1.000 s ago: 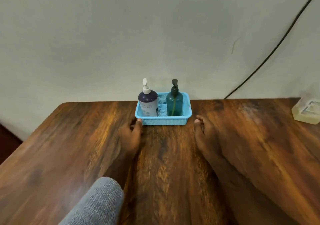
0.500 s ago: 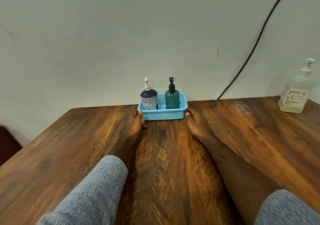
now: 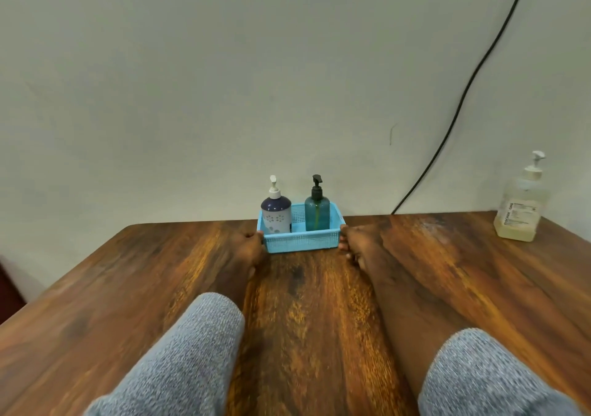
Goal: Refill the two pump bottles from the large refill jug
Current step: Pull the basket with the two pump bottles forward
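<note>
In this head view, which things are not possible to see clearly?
- Label text on the refill jug: too small to read.
- Liquid level in the white pump bottle: opaque body hides it.
- Fingers of the left hand and right hand: blurred, partly behind the blue basket, so the grip is unclear.

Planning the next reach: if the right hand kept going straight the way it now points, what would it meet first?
The right hand already touches the blue basket's right end; sliding on along that side, it would probably meet the wall next, though depth is unclear.

The basket (image 3: 300, 241) wall hides both pump bottles' bases; the far-right jug's (image 3: 519, 206) label print is too small to read.
</note>
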{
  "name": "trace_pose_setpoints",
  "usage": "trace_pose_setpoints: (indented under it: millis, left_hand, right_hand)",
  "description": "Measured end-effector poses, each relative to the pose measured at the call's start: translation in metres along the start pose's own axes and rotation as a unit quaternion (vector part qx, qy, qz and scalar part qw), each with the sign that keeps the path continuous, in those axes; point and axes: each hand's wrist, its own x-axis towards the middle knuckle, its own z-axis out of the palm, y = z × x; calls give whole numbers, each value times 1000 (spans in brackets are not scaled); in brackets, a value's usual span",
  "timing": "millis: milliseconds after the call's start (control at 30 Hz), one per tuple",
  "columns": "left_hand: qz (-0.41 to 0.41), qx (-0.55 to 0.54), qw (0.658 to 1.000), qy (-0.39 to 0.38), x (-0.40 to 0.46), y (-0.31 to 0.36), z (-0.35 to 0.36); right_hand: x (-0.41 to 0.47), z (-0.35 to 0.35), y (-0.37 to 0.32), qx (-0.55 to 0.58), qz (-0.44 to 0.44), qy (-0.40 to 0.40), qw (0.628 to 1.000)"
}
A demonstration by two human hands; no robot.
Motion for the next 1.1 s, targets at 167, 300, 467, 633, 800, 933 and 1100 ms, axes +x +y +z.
trace_pose_setpoints:
  millis: [167,300,467,633,800,933,1100]
  left_hand:
    - [-7,2,1000,-2,-7,2,-4]
    - [-11,-35,999,-10,-38,2,-13]
    - [-11,-75,997,4,-92,-1,-35]
    - [-6,-69,997,-17,-154,-11,-63]
    - [-15,-83,996,-20,-208,-32,-88]
    - [-11,-86,996,-24,-242,-51,-100]
    - [-13,-82,996,-21,-276,-64,-112]
  right_hand:
    - [-8,-3,-1,23,5,7,1000]
    - [-32,-17,-1,45,4,-18,999]
    - [-84,-43,6,66,-26,-58,996]
    - [-158,-75,19,74,-39,-98,992]
    - [-218,-97,42,59,-28,-130,989]
    - [-250,-109,56,42,-27,-137,989]
    - [-282,-118,68,35,-37,-136,989]
